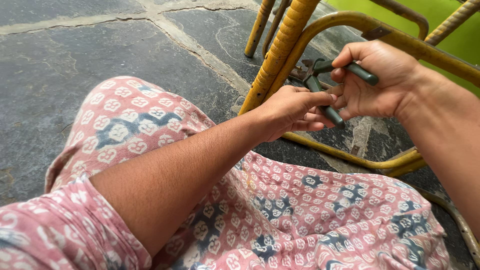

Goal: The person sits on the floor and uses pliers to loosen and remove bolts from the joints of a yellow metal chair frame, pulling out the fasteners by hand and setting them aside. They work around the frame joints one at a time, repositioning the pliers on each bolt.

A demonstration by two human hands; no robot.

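Looking down, I read the scene from my left across to my right.
Floor: dark stone slabs [60, 75] with pale joints fill my left side and run under the frame.
Clothing: pink patterned cloth [300, 210] covers my raised knee and lap, below both arms.
Left hand: my left hand [292, 110] reaches across from the lower left, fingers curled together, its fingertips touching the lower handle of the pliers; I cannot tell whether it truly grips that handle or only steadies it.
Frame: a yellow metal chair frame [280, 50], paint worn, stands just behind my left hand, its curved tube arching over toward my right.
Pliers: the pliers [325, 85], with dark green handles, sit between my two hands; their head presses up against the yellow tube, the handles spread apart.
Right hand: my right hand [380, 82] comes in from the right, fingers wrapped and clamped around the upper handle.
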